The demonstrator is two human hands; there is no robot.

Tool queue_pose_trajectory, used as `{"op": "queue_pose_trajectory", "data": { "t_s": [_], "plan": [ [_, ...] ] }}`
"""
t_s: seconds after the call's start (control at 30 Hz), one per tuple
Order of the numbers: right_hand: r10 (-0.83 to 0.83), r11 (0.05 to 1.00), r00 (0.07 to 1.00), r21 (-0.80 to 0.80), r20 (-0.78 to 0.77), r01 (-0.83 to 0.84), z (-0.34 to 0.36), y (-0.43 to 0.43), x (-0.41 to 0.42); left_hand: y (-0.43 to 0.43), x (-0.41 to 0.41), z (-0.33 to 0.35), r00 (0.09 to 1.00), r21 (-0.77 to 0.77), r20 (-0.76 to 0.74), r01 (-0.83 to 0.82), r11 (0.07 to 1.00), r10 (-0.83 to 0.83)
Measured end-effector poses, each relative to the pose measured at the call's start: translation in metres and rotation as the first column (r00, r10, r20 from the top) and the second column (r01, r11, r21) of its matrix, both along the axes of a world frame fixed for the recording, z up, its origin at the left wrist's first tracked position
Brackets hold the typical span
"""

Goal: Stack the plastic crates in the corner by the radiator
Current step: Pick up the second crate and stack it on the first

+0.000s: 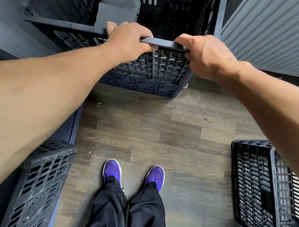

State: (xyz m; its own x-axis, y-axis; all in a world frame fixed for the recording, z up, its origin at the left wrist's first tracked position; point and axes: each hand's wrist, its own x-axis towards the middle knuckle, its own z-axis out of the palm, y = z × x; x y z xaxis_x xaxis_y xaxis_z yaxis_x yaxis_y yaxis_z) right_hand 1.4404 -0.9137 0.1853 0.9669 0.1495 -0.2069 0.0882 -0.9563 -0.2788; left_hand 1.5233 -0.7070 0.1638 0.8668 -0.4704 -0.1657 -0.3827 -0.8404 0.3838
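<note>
A tall black plastic crate (65,24) with lattice walls stands in the corner, on top of a blue crate (138,86) whose lower edge shows beneath it. My left hand (129,38) grips the crate's near rim, fingers curled over it. My right hand (204,54) grips the same rim a little to the right. A grey sheet (115,10) lies inside the crate against its left wall. The white ribbed radiator (277,34) runs along the right, close to the crate's right side.
Another black crate (44,179) stands at the lower left under my left forearm. A third black crate (259,191) lies tilted on the floor at the lower right. Wood-look floor (161,133) lies between them, with my purple shoes (112,170) on it. A grey wall is at the left.
</note>
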Motion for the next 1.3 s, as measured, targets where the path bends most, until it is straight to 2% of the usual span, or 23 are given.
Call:
{"op": "queue_pose_trajectory", "data": {
  "t_s": [0.13,0.3,0.5,0.7,0.87,1.03,1.3],
  "plan": [
    [0.02,1.0,1.0,0.007,0.021,-0.02,-0.005,-0.001,-0.005,0.002,-0.005,-0.002,1.0,-0.028,0.015,-0.013,1.0,0.014],
    [0.077,0.997,0.996,0.025,0.039,-0.078,-0.005,-0.003,0.0,-0.002,-0.002,0.005,1.0,0.043,-0.028,0.013,0.999,-0.012],
    [0.14,0.989,0.99,-0.052,0.035,-0.138,-0.007,-0.008,0.005,-0.006,-0.001,0.002,1.0,0.053,-0.017,0.006,0.999,-0.005],
    [0.096,0.986,0.992,-0.131,-0.079,-0.106,-0.006,-0.002,0.005,-0.006,-0.004,0.004,0.999,0.108,-0.028,0.045,0.993,-0.042],
    [0.078,0.975,0.996,-0.207,-0.048,-0.087,-0.007,0.003,0.002,-0.005,-0.003,0.005,0.995,0.159,0.045,0.077,0.984,-0.085],
    [0.015,0.974,0.995,-0.226,-0.097,-0.037,0.003,0.013,-0.003,-0.004,-0.003,0.016,0.987,0.212,-0.109,0.141,0.967,-0.12],
    [-0.101,0.963,0.992,-0.258,-0.068,0.08,0.001,0.033,-0.028,0.02,-0.051,0.02,0.991,0.135,-0.072,0.119,0.984,-0.11]
  ]
}}
